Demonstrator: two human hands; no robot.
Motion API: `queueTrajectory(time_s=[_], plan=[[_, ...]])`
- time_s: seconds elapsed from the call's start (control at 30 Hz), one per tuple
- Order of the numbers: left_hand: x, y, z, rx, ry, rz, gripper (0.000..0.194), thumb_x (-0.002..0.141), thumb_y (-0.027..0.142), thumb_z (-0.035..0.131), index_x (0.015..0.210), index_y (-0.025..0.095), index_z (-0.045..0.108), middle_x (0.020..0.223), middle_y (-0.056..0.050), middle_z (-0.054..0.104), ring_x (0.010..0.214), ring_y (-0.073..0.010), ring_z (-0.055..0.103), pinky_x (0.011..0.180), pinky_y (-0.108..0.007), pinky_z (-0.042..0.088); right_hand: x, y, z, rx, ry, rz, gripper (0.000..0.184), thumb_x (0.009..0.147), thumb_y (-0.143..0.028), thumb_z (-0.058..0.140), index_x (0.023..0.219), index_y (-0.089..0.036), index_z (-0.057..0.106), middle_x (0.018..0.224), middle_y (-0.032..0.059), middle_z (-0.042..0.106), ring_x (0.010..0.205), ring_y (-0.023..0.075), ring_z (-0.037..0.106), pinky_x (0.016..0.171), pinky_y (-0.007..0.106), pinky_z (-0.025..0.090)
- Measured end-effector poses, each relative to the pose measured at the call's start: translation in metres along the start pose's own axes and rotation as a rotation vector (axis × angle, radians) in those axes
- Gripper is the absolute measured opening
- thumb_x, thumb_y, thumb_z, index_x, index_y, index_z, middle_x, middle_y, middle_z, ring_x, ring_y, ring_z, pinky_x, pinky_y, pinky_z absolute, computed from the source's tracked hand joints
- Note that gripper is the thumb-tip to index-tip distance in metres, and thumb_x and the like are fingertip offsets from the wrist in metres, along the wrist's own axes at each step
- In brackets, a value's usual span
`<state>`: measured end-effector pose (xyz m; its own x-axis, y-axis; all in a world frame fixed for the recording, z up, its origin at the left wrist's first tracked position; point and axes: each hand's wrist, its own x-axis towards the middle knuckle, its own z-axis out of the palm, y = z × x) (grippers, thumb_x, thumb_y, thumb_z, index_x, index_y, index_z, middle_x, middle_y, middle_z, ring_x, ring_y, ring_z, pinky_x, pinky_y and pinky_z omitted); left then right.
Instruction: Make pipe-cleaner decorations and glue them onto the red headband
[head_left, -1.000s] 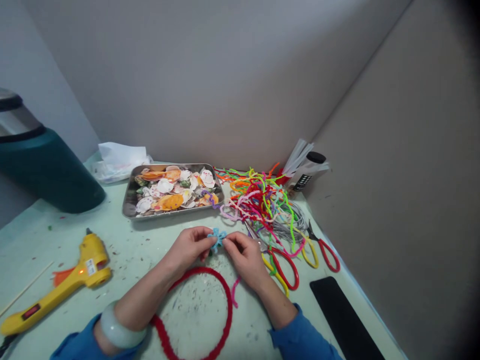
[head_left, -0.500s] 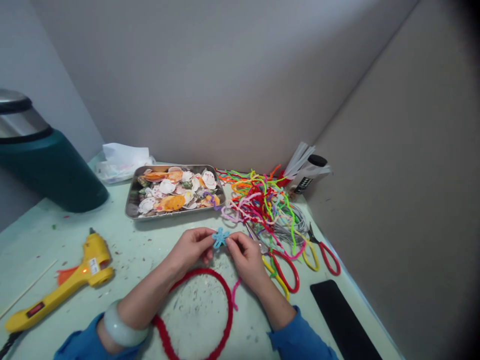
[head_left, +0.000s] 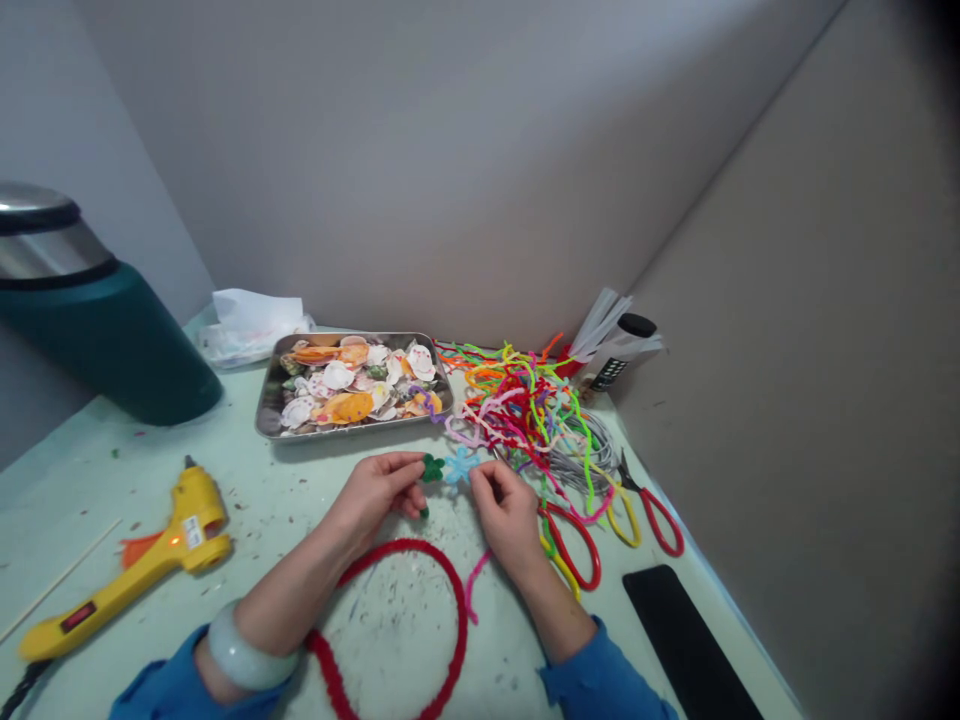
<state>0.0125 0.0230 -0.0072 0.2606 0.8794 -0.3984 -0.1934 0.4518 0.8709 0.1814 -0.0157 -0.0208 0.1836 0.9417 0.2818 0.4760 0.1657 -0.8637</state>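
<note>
My left hand (head_left: 386, 490) pinches a small dark green pipe-cleaner flower (head_left: 433, 468) between thumb and forefinger; a green bit also shows under its lower fingers. In my right hand (head_left: 504, 505) a light blue pipe-cleaner flower (head_left: 460, 465) is pinched by one edge. The two flowers are side by side, very close; I cannot tell if they touch. A red fuzzy hoop (head_left: 459, 620) lies on the table below my hands, partly under my left forearm. A pink pipe cleaner (head_left: 471, 590) lies between the hoop and my right wrist.
A tray (head_left: 352, 432) of shells stands at the back, beside tangled pipe cleaners (head_left: 525, 400). Red-handled scissors (head_left: 577, 550) lie right of my right hand, near a black strip (head_left: 682, 640). A yellow glue gun (head_left: 135, 580) and a teal bottle (head_left: 120, 340) are on the left.
My right hand has moved slightly right with the blue flower, away from my left fingers. The green flower, mostly hidden before, now shows in my left hand. The view has shifted slightly.
</note>
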Motion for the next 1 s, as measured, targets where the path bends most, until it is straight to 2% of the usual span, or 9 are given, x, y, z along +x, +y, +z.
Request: queueTrajectory(time_s=[0.13, 0.23, 0.33, 0.43, 0.57, 0.67, 0.77, 0.87, 1.0], plan=[[0.002, -0.001, -0.001, 0.079, 0.04, 0.043, 0.035, 0.07, 0.027, 0.065, 0.099, 0.008, 0.059, 0.046, -0.001, 0.06, 0.039, -0.0121, 0.052, 0.046, -0.023, 0.045, 0.0, 0.0, 0.001, -0.007, -0.003, -0.017, 0.02, 0.084, -0.027, 0.05, 0.067, -0.018, 0.054, 0.06, -0.0022, 0.049, 0.057, 0.0117, 0.045, 0.055, 0.023, 0.035], [0.002, 0.001, -0.006, 0.308, 0.174, 0.191, 0.042, 0.071, 0.032, 0.064, 0.107, 0.011, 0.058, 0.051, 0.0, 0.061, 0.042, -0.0135, 0.054, 0.046, -0.024, 0.044, 0.0, 0.001, 0.002, -0.001, -0.02, -0.022, 0.021, 0.085, -0.027, 0.049, 0.067, -0.018, 0.054, 0.06, -0.0026, 0.049, 0.056, 0.0114, 0.045, 0.055, 0.022, 0.035], [0.001, 0.002, -0.01, 0.566, 0.317, 0.366, 0.036, 0.073, 0.037, 0.062, 0.102, 0.017, 0.064, 0.057, 0.0, 0.063, 0.044, -0.0127, 0.054, 0.045, -0.022, 0.039, -0.001, 0.002, 0.002, -0.007, -0.027, -0.045, 0.02, 0.085, -0.026, 0.05, 0.067, -0.018, 0.054, 0.06, -0.0029, 0.049, 0.056, 0.011, 0.045, 0.055, 0.022, 0.035], [-0.001, 0.001, -0.006, 0.559, 0.235, 0.367, 0.031, 0.074, 0.04, 0.06, 0.091, 0.015, 0.066, 0.058, 0.0, 0.062, 0.042, -0.011, 0.051, 0.044, -0.022, 0.038, -0.002, 0.002, 0.002, -0.009, -0.033, -0.082, 0.019, 0.085, -0.025, 0.051, 0.068, -0.018, 0.055, 0.061, -0.0026, 0.05, 0.057, 0.0109, 0.046, 0.055, 0.023, 0.035], [-0.004, -0.004, 0.005, 0.378, 0.007, 0.21, 0.04, 0.07, 0.041, 0.064, 0.097, 0.013, 0.061, 0.068, -0.001, 0.063, 0.036, -0.0074, 0.046, 0.037, -0.02, 0.033, -0.003, 0.0, 0.002, 0.006, -0.07, -0.114, 0.017, 0.086, -0.025, 0.051, 0.071, -0.018, 0.057, 0.063, -0.0019, 0.053, 0.058, 0.011, 0.047, 0.057, 0.023, 0.035], [-0.007, -0.009, 0.01, 0.365, -0.09, 0.187, 0.031, 0.072, 0.041, 0.062, 0.088, 0.015, 0.058, 0.055, 0.005, 0.055, 0.034, -0.0071, 0.042, 0.035, -0.019, 0.029, -0.005, -0.001, 0.001, 0.011, -0.126, -0.133, 0.017, 0.086, -0.025, 0.052, 0.071, -0.018, 0.056, 0.064, -0.0019, 0.052, 0.059, 0.011, 0.046, 0.057, 0.023, 0.035], [-0.008, -0.014, 0.011, 0.513, -0.1, 0.295, 0.019, 0.077, 0.036, 0.056, 0.075, 0.016, 0.057, 0.047, 0.006, 0.048, 0.038, -0.0079, 0.043, 0.039, -0.019, 0.029, -0.005, -0.002, 0.001, 0.011, -0.188, -0.136, 0.018, 0.085, -0.028, 0.055, 0.07, -0.018, 0.055, 0.063, -0.0024, 0.05, 0.058, 0.0108, 0.045, 0.056, 0.023, 0.034], [-0.009, -0.015, 0.011, 0.727, -0.073, 0.433, 0.018, 0.079, 0.029, 0.053, 0.067, 0.017, 0.056, 0.048, 0.005, 0.048, 0.043, -0.009, 0.044, 0.044, -0.02, 0.03, -0.004, 0.0, 0.0, 0.002, -0.222, -0.129, 0.019, 0.084, -0.029, 0.057, 0.07, -0.017, 0.055, 0.063, -0.0024, 0.05, 0.058, 0.011, 0.045, 0.056, 0.024, 0.033], [-0.018, -0.018, 0.015, 1.02, -0.007, 0.676, 0.023, 0.083, 0.026, 0.049, 0.063, 0.017, 0.053, 0.054, 0.002, 0.051, 0.052, -0.0112, 0.047, 0.051, -0.023, 0.032, -0.004, 0.002, -0.001, 0.007, -0.174, -0.104, 0.024, 0.085, -0.031, 0.054, 0.065, -0.018, 0.05, 0.061, -0.003, 0.046, 0.059, 0.0111, 0.043, 0.057, 0.024, 0.032]])
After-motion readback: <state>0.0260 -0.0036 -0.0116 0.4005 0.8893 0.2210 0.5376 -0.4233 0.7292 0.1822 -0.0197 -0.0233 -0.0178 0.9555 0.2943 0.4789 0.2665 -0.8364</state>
